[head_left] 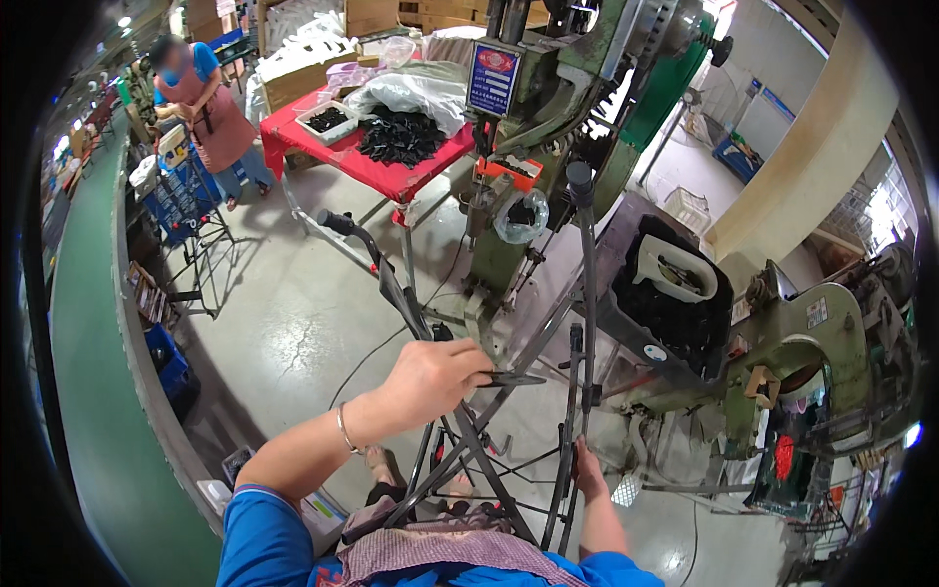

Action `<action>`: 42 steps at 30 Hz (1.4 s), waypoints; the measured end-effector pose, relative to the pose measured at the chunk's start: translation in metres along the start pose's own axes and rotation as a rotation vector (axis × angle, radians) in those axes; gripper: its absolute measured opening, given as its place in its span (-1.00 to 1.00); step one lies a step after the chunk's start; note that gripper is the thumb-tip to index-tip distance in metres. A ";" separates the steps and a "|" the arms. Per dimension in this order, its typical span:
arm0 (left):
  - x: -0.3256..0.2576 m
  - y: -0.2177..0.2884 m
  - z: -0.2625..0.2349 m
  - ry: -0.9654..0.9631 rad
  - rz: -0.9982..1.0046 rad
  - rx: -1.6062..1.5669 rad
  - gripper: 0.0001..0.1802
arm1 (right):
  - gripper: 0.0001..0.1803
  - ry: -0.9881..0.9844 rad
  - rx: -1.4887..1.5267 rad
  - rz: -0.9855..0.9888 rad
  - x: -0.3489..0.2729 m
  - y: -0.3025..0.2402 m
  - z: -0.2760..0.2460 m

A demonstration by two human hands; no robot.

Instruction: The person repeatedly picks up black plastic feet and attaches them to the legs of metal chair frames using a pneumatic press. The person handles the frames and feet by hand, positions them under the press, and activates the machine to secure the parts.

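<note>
Frame (590,303): this side of the red table (421,178)
Left hand (440,375): pinching a flat black piece (516,380)
Right hand (590,472): curled on the frame
Tray (333,138): on the table, black bits inside
Box (523,183): right of the table, black bits inside
Bin (634,338): farther right, black parts, white tub (648,259)

No wording can be read with certainty. On the tall green press (538,83) hangs a blue plate (493,78) with a red emblem and fine white print; right of the press, a round pale sticker (654,353) marks a grey bin (634,328), and farther right a white label (817,313) sits on a smaller green machine (831,357)
</note>
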State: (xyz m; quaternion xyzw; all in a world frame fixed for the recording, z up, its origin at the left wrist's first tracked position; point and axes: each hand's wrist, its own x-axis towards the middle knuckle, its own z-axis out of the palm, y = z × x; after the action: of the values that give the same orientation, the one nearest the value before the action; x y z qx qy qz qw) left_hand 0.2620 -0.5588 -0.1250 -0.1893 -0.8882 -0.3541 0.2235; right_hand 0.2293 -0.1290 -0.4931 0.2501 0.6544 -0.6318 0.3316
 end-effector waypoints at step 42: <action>0.219 -0.361 0.052 0.087 -0.596 -0.454 -0.71 | -0.64 0.986 -0.408 -0.272 -0.212 -0.110 0.086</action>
State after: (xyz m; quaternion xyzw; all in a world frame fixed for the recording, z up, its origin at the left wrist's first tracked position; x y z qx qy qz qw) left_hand -0.1113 -0.7277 -0.2392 0.0480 -0.7930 -0.5989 0.1004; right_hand 0.2962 -0.2035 -0.2600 0.3601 0.8679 -0.3375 -0.0571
